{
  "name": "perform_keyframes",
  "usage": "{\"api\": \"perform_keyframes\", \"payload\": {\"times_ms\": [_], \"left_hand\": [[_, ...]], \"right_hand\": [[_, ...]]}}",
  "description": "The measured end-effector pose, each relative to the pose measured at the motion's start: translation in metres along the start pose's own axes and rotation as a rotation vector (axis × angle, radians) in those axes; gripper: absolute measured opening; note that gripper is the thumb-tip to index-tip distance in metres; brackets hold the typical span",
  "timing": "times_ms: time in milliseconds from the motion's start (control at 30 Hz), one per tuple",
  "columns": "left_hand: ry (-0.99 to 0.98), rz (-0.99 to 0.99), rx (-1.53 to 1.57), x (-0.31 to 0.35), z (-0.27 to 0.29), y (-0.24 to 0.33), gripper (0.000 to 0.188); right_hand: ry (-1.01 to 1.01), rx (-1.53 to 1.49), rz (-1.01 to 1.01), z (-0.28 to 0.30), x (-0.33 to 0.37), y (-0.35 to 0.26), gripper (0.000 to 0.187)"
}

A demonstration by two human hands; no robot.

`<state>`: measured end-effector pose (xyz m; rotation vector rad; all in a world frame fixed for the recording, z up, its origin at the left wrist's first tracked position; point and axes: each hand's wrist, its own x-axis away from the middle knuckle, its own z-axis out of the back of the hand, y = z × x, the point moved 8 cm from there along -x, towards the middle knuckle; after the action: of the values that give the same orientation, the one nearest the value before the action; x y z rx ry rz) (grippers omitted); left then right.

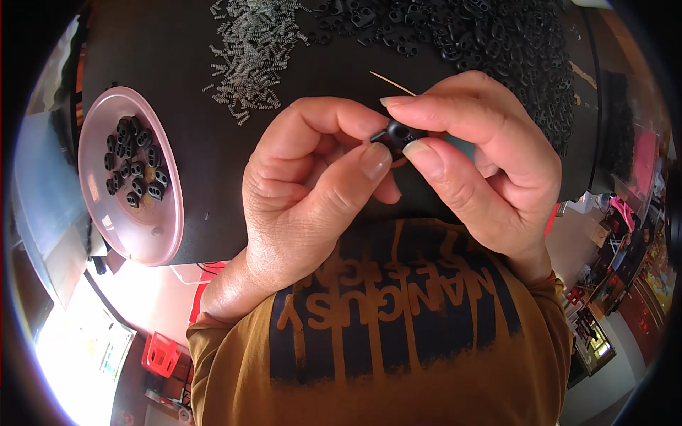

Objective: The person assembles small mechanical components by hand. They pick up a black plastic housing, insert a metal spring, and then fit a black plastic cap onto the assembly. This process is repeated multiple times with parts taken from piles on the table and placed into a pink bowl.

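Left hand (312, 192) and right hand (476, 156) both pinch one black toggle (396, 135) above desk (177, 85); springs (252, 50) beyond.

Black plastic toggle (396, 135), smooth w/ slight gloss, pinched between left hand (305, 192) and right hand (483, 163). Matt black worktop (185, 85), dull, no shine. Pile of small springs (252, 50): grey metal wire, faint glint. Heap of black plastic parts (497, 42), semi-glossy. Pink lid (142, 234): translucent plastic, smooth, glossy. Thin stick (392, 84), looks like pale wood. Shirt (383, 341): mustard cloth, matt, dark print.
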<state>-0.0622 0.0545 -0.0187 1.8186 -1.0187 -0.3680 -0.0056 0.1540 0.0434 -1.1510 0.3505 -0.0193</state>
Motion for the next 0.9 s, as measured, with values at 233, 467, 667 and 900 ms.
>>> {"api": "perform_keyframes", "payload": {"times_ms": [233, 467, 667, 900], "left_hand": [[-0.034, 0.006, -0.005, 0.000, 0.001, -0.001, 0.021], [-0.020, -0.062, -0.017, 0.000, 0.001, 0.001, 0.025], [-0.014, -0.073, -0.058, 0.000, 0.000, 0.002, 0.031], [-0.073, -0.074, -0.016, 0.001, -0.003, 0.001, 0.039]], "right_hand": [[0.015, 0.022, 0.028, 0.001, 0.000, 0.002, 0.021], [0.030, -0.037, -0.033, 0.001, 0.002, 0.007, 0.021], [0.049, -0.236, -0.089, -0.001, 0.006, 0.012, 0.024], [0.006, -0.133, 0.018, -0.002, 0.008, 0.009, 0.033]]}}
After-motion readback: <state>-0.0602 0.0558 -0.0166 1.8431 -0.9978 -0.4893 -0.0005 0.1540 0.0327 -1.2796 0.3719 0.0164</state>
